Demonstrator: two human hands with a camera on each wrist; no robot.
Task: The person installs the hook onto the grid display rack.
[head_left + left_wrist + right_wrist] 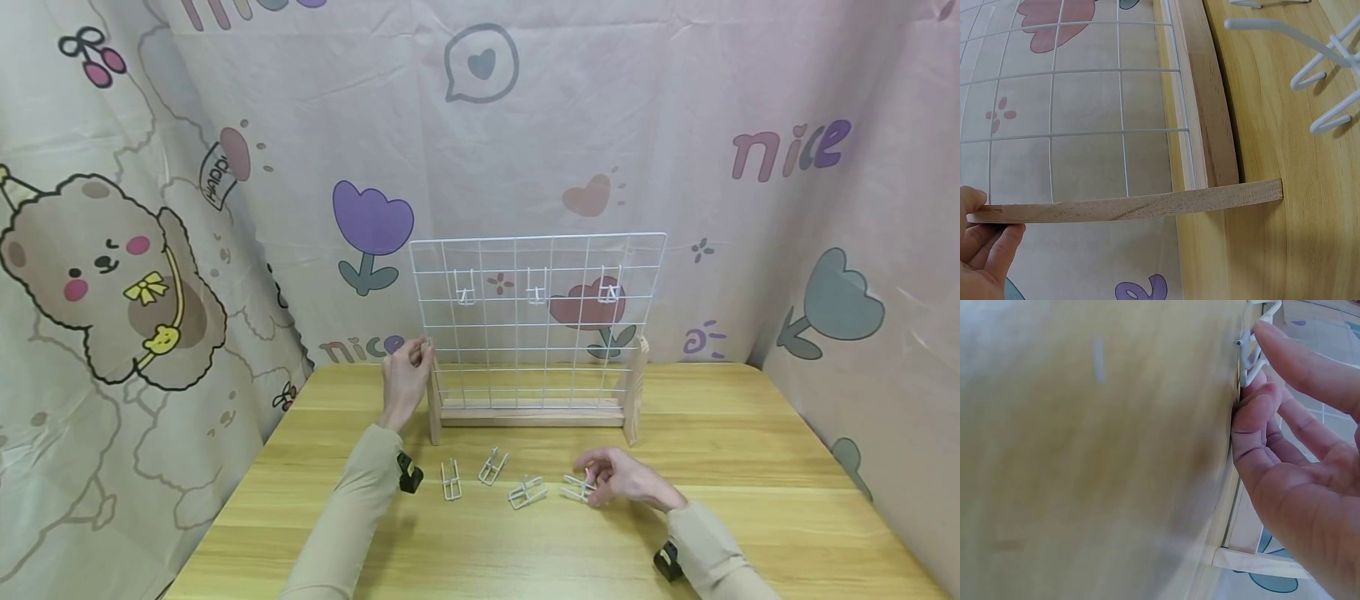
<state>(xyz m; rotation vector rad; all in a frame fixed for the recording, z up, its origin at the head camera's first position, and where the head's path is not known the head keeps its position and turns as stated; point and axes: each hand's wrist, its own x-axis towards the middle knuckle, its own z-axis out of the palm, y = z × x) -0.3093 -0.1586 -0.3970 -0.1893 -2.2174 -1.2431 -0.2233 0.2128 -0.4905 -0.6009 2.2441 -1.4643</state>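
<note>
I see three wire hooks (610,292) on the grid (534,324), four loose hooks (451,482) maybe left, my left hand (406,379) gripping the wooden post (433,408), my right hand (624,479) pinching one hook (1244,367).

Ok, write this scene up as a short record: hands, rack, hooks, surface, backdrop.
Left hand: grips the rack's left wooden post
Right hand: pinches the rightmost hook at the table
Rack: white wire grid standing upright in a wooden stand
Hooks on grid: three, in one row near the top
Other loose hooks: three, left of the right hand
Surface: wood-grain table
Backdrop: printed cloth
</note>
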